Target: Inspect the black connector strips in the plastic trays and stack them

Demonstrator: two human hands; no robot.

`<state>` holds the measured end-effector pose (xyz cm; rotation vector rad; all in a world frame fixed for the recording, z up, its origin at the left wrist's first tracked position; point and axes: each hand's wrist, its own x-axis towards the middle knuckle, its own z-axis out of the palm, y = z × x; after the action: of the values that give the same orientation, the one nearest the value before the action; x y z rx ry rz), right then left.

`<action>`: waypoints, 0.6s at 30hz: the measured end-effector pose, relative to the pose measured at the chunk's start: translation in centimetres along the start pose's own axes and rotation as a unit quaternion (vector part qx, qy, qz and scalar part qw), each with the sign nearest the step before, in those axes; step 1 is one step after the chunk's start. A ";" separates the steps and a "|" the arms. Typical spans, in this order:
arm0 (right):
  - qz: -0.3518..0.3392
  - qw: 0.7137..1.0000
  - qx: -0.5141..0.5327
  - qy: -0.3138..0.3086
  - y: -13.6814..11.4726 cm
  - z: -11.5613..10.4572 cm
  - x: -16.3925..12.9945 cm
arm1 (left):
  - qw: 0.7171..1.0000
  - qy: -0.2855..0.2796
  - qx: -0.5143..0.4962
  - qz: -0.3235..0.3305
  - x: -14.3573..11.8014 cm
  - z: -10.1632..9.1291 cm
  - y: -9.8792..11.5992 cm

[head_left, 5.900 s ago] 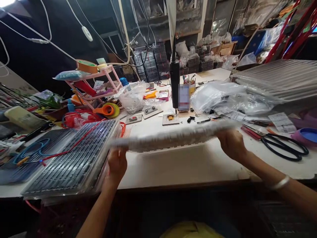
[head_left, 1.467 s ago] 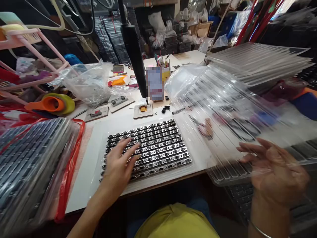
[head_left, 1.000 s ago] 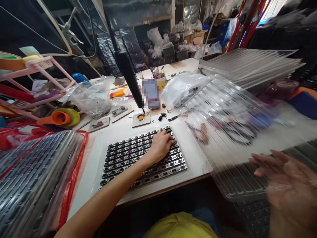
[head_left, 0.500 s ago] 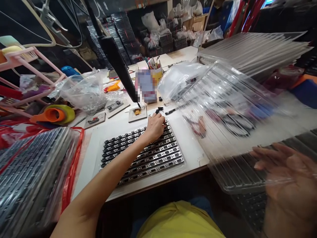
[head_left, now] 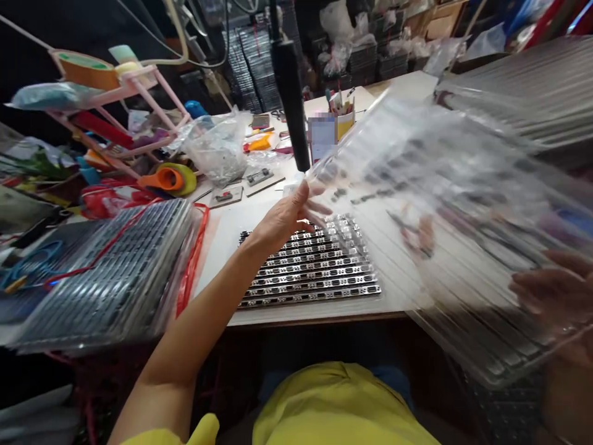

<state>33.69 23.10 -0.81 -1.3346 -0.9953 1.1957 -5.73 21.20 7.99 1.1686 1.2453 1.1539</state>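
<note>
My left hand (head_left: 299, 210) is above the far edge of a block of metal-shelled connectors (head_left: 319, 272) laid in rows on the table. Its fingers are spread, beside the left edge of a clear ribbed plastic tray (head_left: 445, 247); whether they touch that edge I cannot tell. At the right, my right hand (head_left: 553, 296) holds the tray by its near right part, and motion blurs both. The tray is tilted and partly overlaps the right end of the connector rows. A black hanging screwdriver (head_left: 291, 105) points down just beyond my left hand.
A stack of filled trays (head_left: 111, 272) tied with red ribbon stands at the left. Behind it are a pink rack (head_left: 134, 93) and orange tape rolls (head_left: 169, 179). More clear trays (head_left: 523, 86) are piled at the back right. Small fixtures (head_left: 259, 179) lie beyond the connectors.
My left hand has lifted from the far connectors and spread its fingers. The clear tray has swung left, toward that hand and over the rows' right end. The whole view has shifted right.
</note>
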 end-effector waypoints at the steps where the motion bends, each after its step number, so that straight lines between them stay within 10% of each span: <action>1: 0.038 0.999 0.038 -0.012 -0.4 1.1 0.5 | 1.000 0.016 -0.017 -0.004 -0.9 -0.5 0.2; 6: 0.097 0.989 0.090 -0.069 -2.2 7.8 0.3 | 0.988 0.137 -0.073 0.013 -5.2 -3.2 -0.1; 13: -0.006 0.983 0.052 -0.177 -1.7 13.2 -1.4 | 0.965 0.244 -0.100 0.000 -12.5 -6.8 -2.5; 18: -0.046 0.964 -0.075 -0.252 -1.1 15.7 -1.1 | 0.940 0.314 0.116 -0.062 -17.2 -9.0 -5.0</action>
<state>18.06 24.73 1.00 -1.1019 -1.5177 1.4471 -14.82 3.74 4.22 0.8889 1.9568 1.3630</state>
